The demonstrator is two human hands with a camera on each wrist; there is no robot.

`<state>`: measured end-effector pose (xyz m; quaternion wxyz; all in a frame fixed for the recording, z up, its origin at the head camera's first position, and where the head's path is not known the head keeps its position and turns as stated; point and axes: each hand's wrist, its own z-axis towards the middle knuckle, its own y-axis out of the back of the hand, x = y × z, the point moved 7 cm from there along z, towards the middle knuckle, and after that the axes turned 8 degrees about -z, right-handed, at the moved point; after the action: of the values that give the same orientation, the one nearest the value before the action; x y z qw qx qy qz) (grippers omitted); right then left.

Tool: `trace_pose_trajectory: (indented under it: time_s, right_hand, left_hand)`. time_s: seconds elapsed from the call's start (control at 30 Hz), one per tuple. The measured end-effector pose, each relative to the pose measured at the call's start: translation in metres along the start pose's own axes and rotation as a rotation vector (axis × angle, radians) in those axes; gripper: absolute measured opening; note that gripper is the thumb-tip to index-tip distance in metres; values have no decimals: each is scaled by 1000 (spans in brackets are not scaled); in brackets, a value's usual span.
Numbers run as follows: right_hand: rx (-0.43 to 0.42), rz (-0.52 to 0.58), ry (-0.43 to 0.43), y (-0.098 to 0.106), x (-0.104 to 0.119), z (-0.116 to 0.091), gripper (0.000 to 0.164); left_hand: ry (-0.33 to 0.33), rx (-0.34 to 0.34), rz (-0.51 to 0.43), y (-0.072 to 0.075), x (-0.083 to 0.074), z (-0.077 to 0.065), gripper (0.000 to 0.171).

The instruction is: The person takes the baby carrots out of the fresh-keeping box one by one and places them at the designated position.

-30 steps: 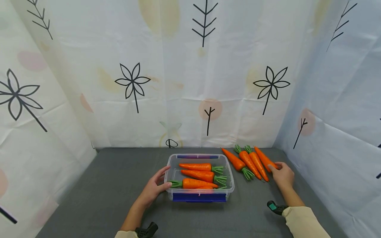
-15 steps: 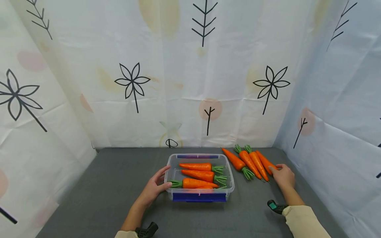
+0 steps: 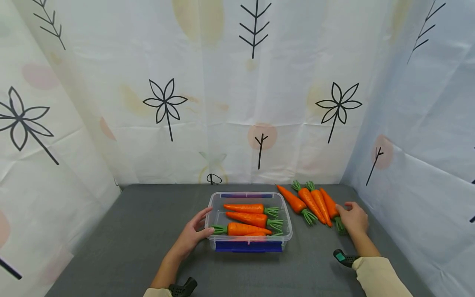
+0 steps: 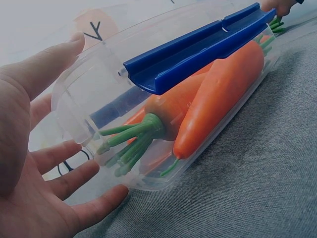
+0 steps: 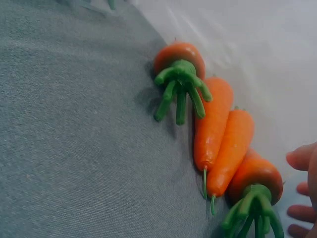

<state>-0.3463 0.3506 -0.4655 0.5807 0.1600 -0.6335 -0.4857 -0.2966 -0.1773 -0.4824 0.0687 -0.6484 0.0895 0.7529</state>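
Observation:
A clear plastic food container (image 3: 287,222) with blue latches (image 3: 248,246) holds several orange carrots (image 3: 245,217) with green tops. My left hand (image 3: 189,237) rests against the container's left end, thumb near the rim and fingers fairly straight along the side, as the left wrist view shows. On the right, several loose carrots lie side by side. Beside the rightmost carrot (image 3: 328,202), whose green top points towards me, is my right hand (image 3: 355,218). In the right wrist view the fingers (image 5: 301,213) are loosely spread, apart from that carrot (image 5: 255,176).
The grey cloth-covered table (image 3: 148,222) carries the container near its middle. Loose carrots (image 3: 293,200) lie just right of the container, close to the back edge. Patterned white fabric (image 3: 230,103) hangs behind and on both sides.
My right hand has shifted the rightmost carrot leftward against its neighbour and let go; its green top now shows. My left hand and the container have stayed still.

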Motion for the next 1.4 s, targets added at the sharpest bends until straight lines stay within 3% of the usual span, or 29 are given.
trace_pose_trajectory:
  time_s: [0.27,0.73,0.93,1.17,1.4]
  right_hand:
    - [-135,56,108,5,23,-8,39]
    - [-157,184,202,-2,60,-26,31]
    - [-135,233,267,-9,79,-38,31]
    - [-14,316,321,-24,98,-54,35]
    - [55,342,388,-41,108,-65,41]
  left_hand:
    - [0,0,1,1,1,0,62]
    - [2,-5,8,0,1,1,62]
    - [3,-1,2,1,1,1,61]
    - [-2,2,-3,1,0,0,61]
    - [0,-3,-2,1,1,0,61]
